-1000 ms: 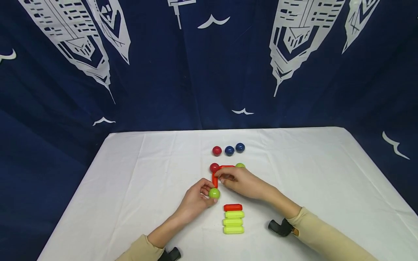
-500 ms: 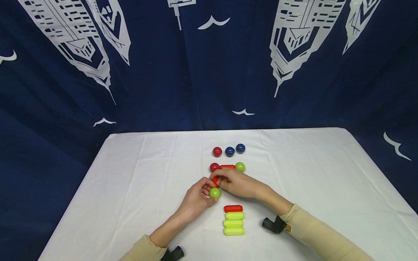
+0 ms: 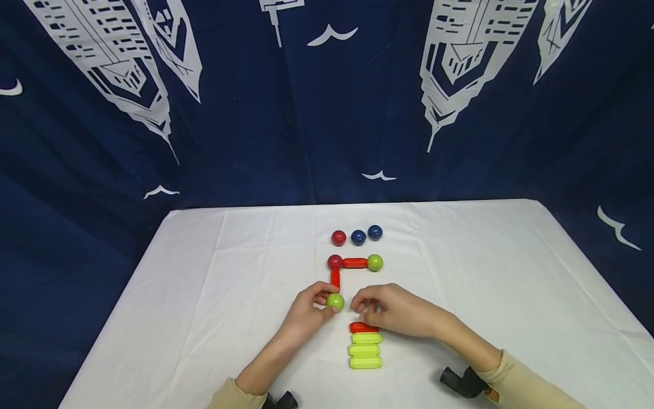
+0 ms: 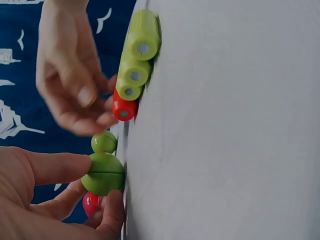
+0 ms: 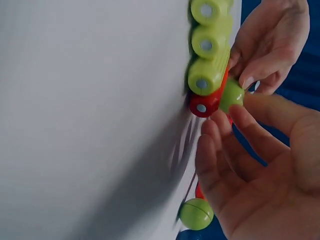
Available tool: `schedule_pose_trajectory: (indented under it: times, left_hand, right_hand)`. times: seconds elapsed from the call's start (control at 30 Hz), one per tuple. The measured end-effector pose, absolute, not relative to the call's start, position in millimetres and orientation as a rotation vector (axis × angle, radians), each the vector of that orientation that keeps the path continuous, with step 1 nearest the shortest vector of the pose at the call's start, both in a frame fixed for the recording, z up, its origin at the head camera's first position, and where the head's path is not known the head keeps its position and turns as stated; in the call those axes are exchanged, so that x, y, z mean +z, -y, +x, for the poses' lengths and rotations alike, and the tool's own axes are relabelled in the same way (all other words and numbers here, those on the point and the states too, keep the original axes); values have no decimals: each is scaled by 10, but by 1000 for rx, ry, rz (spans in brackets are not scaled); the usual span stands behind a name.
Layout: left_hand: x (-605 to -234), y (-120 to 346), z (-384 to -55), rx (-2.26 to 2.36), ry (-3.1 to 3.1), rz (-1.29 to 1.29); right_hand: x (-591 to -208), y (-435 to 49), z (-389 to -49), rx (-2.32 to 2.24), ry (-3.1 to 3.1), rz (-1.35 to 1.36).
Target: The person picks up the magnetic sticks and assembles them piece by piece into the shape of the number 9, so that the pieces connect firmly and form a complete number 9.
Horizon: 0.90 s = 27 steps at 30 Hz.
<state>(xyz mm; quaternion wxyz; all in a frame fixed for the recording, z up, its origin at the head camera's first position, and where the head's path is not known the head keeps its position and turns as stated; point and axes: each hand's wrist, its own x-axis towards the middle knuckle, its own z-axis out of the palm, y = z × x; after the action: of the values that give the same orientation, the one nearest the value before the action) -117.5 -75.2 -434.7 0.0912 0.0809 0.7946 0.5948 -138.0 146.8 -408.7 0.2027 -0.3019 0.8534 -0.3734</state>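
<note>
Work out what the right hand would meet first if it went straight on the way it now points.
Probably the green ball pinched in the left hand, just ahead of the right hand, though relative height is hard to judge.

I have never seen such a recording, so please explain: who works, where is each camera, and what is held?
No machine: these are a person's left hand and right hand. The head picture looks forward and down; each wrist picture comes from a camera worn there. On the white cloth lie two blue balls, a red ball, a row of four rods and an L of red rods and balls. The left hand has a green ball in its grip. The right hand is near the row's red rod; whether it touches is unclear.
</note>
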Motion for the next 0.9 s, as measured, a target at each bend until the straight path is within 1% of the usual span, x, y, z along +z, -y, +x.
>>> schedule_pose_trajectory:
  times: [0.13, 0.3, 0.63, 0.9]
  left_hand:
    - [-4365, 736, -1151, 1773, -2373, 205]
    - [-4374, 706, -1104, 1788, -2384, 160]
    - [-4379, 677, -1076, 1808, -2368, 64]
    - [-4372, 679, -1088, 1813, -2356, 82]
  right_hand:
    - [-4102, -1516, -1293, -1009, -2359, -813]
    - [-4119, -1525, -1263, -991, -2389, -816]
    - [-4141, -1467, -1358, -1020, -2583, -849]
    - [-4170, -1448, -1386, -1062, -2566, -840]
